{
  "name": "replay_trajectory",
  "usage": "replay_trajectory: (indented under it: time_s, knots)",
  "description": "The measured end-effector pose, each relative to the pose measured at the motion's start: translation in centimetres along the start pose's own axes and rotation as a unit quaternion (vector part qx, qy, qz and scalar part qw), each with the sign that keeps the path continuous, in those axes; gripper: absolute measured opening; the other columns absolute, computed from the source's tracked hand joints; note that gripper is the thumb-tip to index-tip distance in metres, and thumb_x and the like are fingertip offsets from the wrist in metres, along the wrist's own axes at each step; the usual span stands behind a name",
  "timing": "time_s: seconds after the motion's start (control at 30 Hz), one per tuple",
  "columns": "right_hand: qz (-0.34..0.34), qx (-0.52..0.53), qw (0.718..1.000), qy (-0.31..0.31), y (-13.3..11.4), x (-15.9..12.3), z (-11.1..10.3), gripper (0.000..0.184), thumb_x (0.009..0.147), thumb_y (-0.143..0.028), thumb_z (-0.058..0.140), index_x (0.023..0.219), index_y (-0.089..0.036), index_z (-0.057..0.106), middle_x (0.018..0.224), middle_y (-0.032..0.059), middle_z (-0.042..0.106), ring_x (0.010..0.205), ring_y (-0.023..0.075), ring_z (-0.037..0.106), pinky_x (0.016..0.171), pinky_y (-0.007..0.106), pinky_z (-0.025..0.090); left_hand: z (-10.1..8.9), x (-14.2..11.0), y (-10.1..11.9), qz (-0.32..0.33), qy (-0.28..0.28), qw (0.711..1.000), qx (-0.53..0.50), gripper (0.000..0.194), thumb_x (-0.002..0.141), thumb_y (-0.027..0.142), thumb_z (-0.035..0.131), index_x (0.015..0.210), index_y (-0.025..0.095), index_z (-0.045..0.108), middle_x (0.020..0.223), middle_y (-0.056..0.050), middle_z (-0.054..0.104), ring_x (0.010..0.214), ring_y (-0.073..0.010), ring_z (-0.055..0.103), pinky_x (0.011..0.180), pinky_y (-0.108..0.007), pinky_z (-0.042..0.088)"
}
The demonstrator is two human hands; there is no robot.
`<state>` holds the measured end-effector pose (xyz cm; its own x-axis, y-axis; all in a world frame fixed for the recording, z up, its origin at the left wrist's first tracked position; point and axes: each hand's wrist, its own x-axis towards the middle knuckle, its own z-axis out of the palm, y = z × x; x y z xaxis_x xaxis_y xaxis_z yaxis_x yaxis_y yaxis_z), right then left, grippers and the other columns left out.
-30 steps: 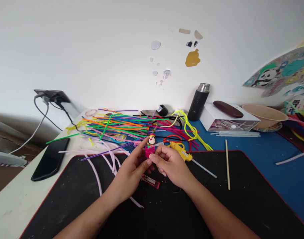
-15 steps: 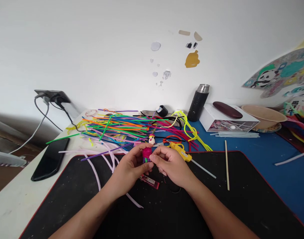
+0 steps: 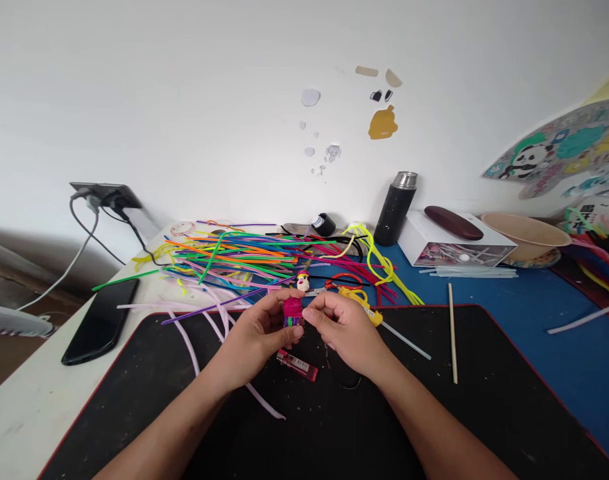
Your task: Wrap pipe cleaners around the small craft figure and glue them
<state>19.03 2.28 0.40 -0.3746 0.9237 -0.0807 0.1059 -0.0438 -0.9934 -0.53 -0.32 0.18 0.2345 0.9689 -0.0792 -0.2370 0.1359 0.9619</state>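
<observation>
Newly tilted, the ridged magenta roll [image 3: 293, 307] is pinched by left fingers [image 3: 283, 339]; right fingers [image 3: 318, 320] bunched, hold unclear.

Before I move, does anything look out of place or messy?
Pale lilac strips stray onto the black mat, and tiny pale specks dot it, like loose debris. The pink piece in the left hand shows no obvious damage, though partly covered.

Magenta piece [image 3: 293, 307] partly hidden, forearms [image 3: 172, 423] cropped
</observation>
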Motion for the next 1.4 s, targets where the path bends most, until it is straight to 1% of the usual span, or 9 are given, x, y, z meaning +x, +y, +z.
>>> replay_trajectory:
  time_s: [0.17,0.3,0.53,0.63,0.83,1.0,1.13,1.27,1.4]
  knots:
    - [0.006,-0.005,1.0,-0.003,0.0,-0.1,0.0,0.033,0.092,-0.051,0.073,0.081,-0.022,0.062,0.061,-0.0073,0.047,0.046,0.0092,0.039,0.044,0.024,0.027,-0.2,0.0,0.0,0.006,0.017,1.0,0.015,0.05,0.075,0.024,0.095,0.122,0.027,0.078,0.12,-0.006,0.079,0.115,-0.0234,0.07,0.098,-0.033,0.055]
    - [0.014,0.013,1.0,-0.007,-0.3,-0.2,-0.1,0.034,0.09,-0.052,0.075,0.082,-0.021,0.062,0.061,-0.0078,0.048,0.046,0.0086,0.04,0.044,0.024,0.028,-0.3,0.0,-0.1,0.011,0.015,1.0,0.015,0.052,0.074,0.025,0.097,0.122,0.027,0.078,0.122,-0.007,0.08,0.116,-0.0249,0.071,0.099,-0.036,0.056]
    - [0.021,0.049,0.998,-0.013,-0.7,0.0,0.0,0.038,0.088,-0.055,0.076,0.08,-0.021,0.061,0.061,-0.0086,0.049,0.043,0.007,0.04,0.043,0.024,0.027,0.0,-0.1,-0.1,0.016,0.013,1.0,-0.001,0.049,0.078,0.025,0.095,0.122,0.028,0.076,0.128,-0.005,0.081,0.114,-0.0211,0.074,0.099,-0.032,0.056]
    - [0.026,0.057,0.998,-0.014,-0.6,0.1,0.1,0.04,0.087,-0.057,0.077,0.081,-0.021,0.061,0.062,-0.0087,0.05,0.043,0.0065,0.04,0.043,0.024,0.026,0.1,-0.1,-0.2,0.019,0.004,1.0,-0.012,0.049,0.079,0.024,0.094,0.124,0.028,0.075,0.122,-0.005,0.082,0.113,-0.0212,0.075,0.095,-0.03,0.057]
    - [0.029,0.082,0.996,-0.017,0.0,0.3,0.1,0.051,0.083,-0.067,0.079,0.078,-0.021,0.058,0.063,-0.008,0.052,0.043,0.0064,0.041,0.042,0.023,0.026,0.6,-0.3,-0.3,0.039,-0.022,0.998,-0.051,0.047,0.084,0.023,0.091,0.127,0.029,0.074,0.118,-0.005,0.083,0.122,-0.0259,0.074,0.102,-0.035,0.057]
    - [0.021,0.124,0.99,-0.068,0.0,0.2,0.1,0.054,0.083,-0.072,0.078,0.086,-0.02,0.065,0.055,-0.0094,0.048,0.043,0.0074,0.038,0.043,0.023,0.027,0.8,-0.8,-0.7,0.063,-0.049,0.995,-0.057,0.047,0.091,0.024,0.084,0.135,0.033,0.071,0.135,-0.007,0.078,0.132,-0.0297,0.07,0.107,-0.04,0.056]
    - [0.035,0.171,0.979,-0.105,0.1,0.0,0.3,0.055,0.085,-0.072,0.078,0.082,-0.019,0.064,0.053,-0.0079,0.05,0.042,0.0071,0.037,0.04,0.023,0.023,0.9,-1.1,-1.0,0.078,-0.072,0.993,-0.053,0.049,0.098,0.028,0.077,0.145,0.038,0.065,0.157,-0.008,0.064,0.14,-0.0338,0.062,0.105,-0.043,0.058]
    - [0.037,0.211,0.97,-0.112,0.5,-0.1,0.7,0.052,0.086,-0.069,0.079,0.083,-0.019,0.066,0.054,-0.0071,0.051,0.042,0.0072,0.038,0.04,0.022,0.022,1.3,-1.3,-1.4,0.076,-0.063,0.993,-0.062,0.052,0.098,0.034,0.076,0.148,0.04,0.064,0.17,-0.005,0.049,0.154,-0.036,0.046,0.119,-0.049,0.047]
    - [0.028,0.234,0.965,-0.113,0.7,-0.2,1.0,0.052,0.085,-0.068,0.081,0.08,-0.019,0.065,0.051,-0.0078,0.05,0.042,0.0069,0.035,0.041,0.022,0.022,1.8,-1.4,-1.8,0.057,-0.052,0.991,-0.112,0.056,0.094,0.042,0.079,0.148,0.04,0.065,0.168,-0.006,0.052,0.16,-0.0357,0.036,0.13,-0.056,0.027]
